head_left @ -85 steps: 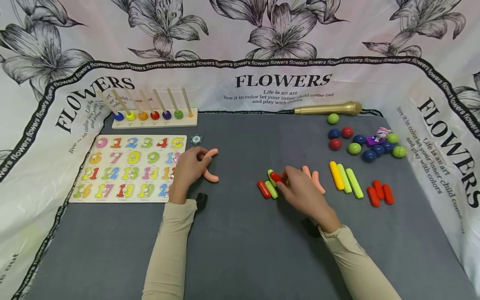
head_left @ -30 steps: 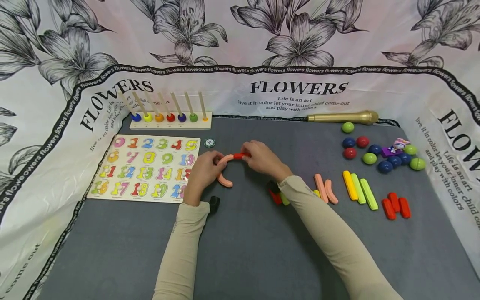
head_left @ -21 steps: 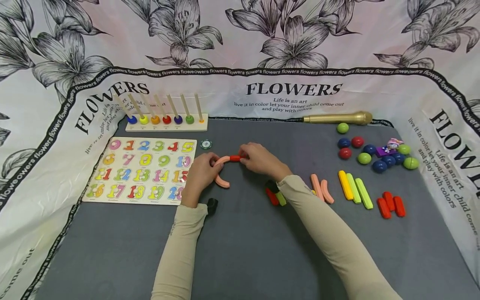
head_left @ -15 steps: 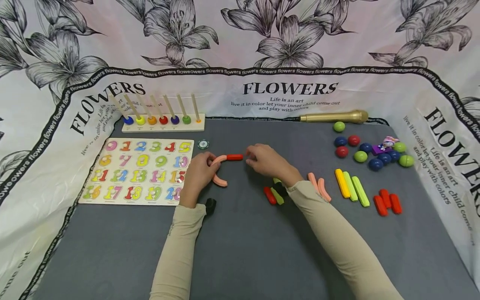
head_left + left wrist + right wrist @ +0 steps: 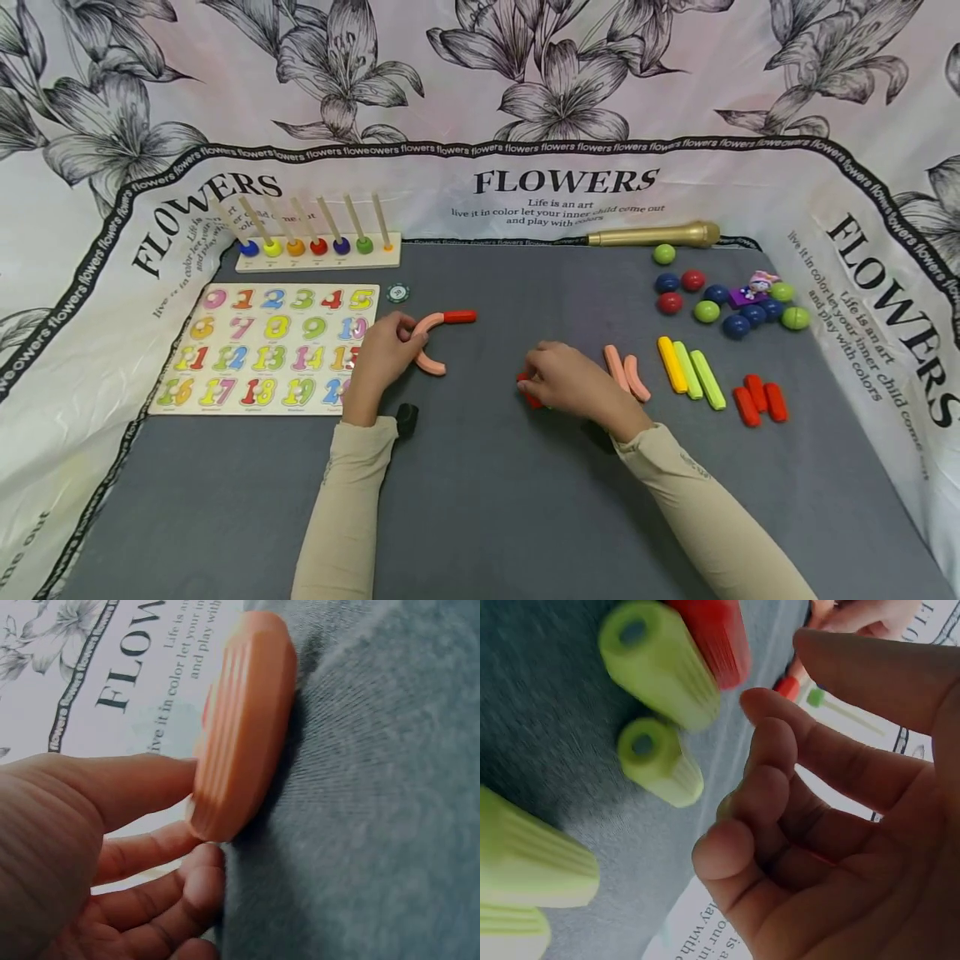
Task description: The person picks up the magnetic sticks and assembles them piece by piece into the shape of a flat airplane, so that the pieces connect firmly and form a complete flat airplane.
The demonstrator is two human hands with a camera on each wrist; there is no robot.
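In the head view my left hand (image 5: 381,357) pinches a peach-coloured curved plastic piece (image 5: 431,364), part of a C shape on the grey cloth. The left wrist view shows the thumb and a finger against this ridged peach piece (image 5: 247,727). A straight red piece (image 5: 460,317) lies end to end with the C's upper tip. My right hand (image 5: 567,379) hovers over a small group of short pieces and mostly covers them from above. The right wrist view has a red piece (image 5: 716,637) and green pieces (image 5: 660,667) near its bent fingers, thumb apart, nothing between.
A number board (image 5: 247,410) lies left, with a peg stand (image 5: 318,262) behind it and a poker chip (image 5: 398,292) beside it. To the right are peach pieces (image 5: 615,367), yellow and green sticks (image 5: 686,371), red pieces (image 5: 756,392), coloured balls (image 5: 707,312) and a gold microphone (image 5: 652,236).
My right hand brought a red piece to the peach C's upper tip, let go of it and moved back right over the short pieces. The left hand kept its hold on the C.
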